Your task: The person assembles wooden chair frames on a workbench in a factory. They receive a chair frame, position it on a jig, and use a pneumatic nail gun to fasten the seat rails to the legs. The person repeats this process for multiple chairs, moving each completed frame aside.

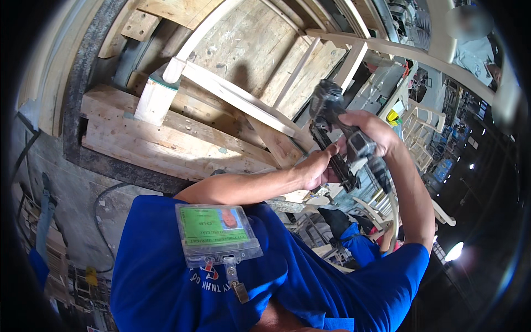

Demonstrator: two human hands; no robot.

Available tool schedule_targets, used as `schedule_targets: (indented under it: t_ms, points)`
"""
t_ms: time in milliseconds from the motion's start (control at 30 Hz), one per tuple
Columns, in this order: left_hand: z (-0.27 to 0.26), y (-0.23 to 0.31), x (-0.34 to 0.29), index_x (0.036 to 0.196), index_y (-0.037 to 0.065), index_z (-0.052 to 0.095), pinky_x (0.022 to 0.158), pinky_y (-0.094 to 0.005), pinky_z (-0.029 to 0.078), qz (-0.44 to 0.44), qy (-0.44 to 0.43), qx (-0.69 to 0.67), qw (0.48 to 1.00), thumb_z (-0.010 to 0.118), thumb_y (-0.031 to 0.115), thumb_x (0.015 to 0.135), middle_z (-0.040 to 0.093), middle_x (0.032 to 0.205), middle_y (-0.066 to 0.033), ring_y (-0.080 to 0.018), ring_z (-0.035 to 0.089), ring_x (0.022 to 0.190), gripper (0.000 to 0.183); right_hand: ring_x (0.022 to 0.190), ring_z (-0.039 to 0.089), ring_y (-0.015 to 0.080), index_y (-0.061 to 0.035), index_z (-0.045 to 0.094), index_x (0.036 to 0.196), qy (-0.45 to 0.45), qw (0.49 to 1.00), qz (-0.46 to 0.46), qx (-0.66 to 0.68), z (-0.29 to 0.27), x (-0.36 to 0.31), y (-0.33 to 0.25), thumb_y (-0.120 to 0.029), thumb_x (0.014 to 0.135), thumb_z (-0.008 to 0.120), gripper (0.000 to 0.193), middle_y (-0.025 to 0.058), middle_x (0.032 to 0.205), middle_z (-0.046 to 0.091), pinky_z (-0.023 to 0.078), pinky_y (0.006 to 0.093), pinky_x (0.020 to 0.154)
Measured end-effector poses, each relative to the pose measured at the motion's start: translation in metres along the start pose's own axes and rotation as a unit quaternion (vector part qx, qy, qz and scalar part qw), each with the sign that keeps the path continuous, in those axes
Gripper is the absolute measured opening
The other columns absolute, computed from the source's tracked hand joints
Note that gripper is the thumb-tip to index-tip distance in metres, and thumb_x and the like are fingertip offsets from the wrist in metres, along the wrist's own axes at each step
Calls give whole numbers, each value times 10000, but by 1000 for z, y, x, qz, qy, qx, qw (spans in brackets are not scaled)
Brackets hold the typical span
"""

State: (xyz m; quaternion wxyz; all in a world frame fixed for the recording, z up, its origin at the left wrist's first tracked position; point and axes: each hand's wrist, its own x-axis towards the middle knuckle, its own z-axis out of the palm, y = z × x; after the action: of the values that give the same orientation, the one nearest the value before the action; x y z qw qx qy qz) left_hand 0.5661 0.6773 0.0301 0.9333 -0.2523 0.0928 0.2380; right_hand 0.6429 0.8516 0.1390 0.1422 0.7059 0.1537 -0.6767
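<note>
I hold a dark pneumatic nail gun (327, 102) in front of me, to the right of a pale wooden frame. My right hand (371, 128) is wrapped round its grip. My left hand (319, 170) is closed on the long narrow magazine (347, 176), its fingers partly hidden behind the tool. An air hose (394, 213) hangs from the gun beside my right forearm. Closest to the gun on the left is a light wooden rail (240, 99), part of the frame, lying over the bench. The gun appears apart from the wood.
A thick timber beam (182, 141) carries a pale upright block (155, 102) at the left. Dark metal edging (124, 172) borders the bench. A worn plywood panel (238, 44) lies behind the rail. Wooden chair frames (423, 124) stand to the right, and a person (478, 58) is at the far right.
</note>
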Motion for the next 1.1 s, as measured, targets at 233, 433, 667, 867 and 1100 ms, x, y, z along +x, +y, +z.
schedule_targets:
  t_ms: [233, 433, 667, 867, 1100]
  points:
    - [-27, 16, 18, 1389, 96, 447, 945, -486, 631, 66, -28, -78, 994, 505, 538, 1075, 682, 1184, -123, -235, 736, 1038, 545, 566, 692, 233, 84, 674, 1027, -44, 996, 78, -21, 5, 79, -21, -302, 1051, 611, 392, 123, 736, 688, 586, 344, 519]
    - [-28, 23, 22, 1310, 64, 460, 954, -506, 630, 54, 9, -93, 994, 463, 569, 1075, 695, 1104, -135, -259, 749, 1007, 557, 571, 692, 240, 93, 664, 1042, -60, 992, 110, -7, -3, 105, -24, -330, 1063, 586, 431, 137, 750, 697, 594, 350, 524]
    - [-27, 25, 17, 1269, 75, 492, 947, -472, 634, 44, 23, -103, 993, 472, 585, 1069, 704, 1082, -131, -249, 754, 1000, 548, 592, 705, 253, 132, 606, 1137, -53, 991, 126, 3, -6, 110, -26, -315, 1065, 579, 454, 161, 847, 709, 621, 370, 549]
    - [-21, 24, 14, 1327, 74, 507, 937, -445, 637, 61, -8, -107, 992, 451, 596, 1073, 705, 1091, -103, -224, 751, 993, 583, 569, 692, 256, 120, 614, 1096, -11, 992, 126, -9, 8, 95, -31, -337, 1075, 553, 462, 141, 734, 686, 607, 363, 528]
    - [-11, 14, 11, 1289, 87, 538, 876, -435, 654, 37, 28, -67, 997, 391, 594, 1095, 750, 1053, -110, -226, 777, 925, 562, 563, 690, 266, 127, 604, 1076, -23, 992, 123, 8, 3, 79, -23, -328, 1078, 552, 458, 143, 715, 667, 597, 374, 509]
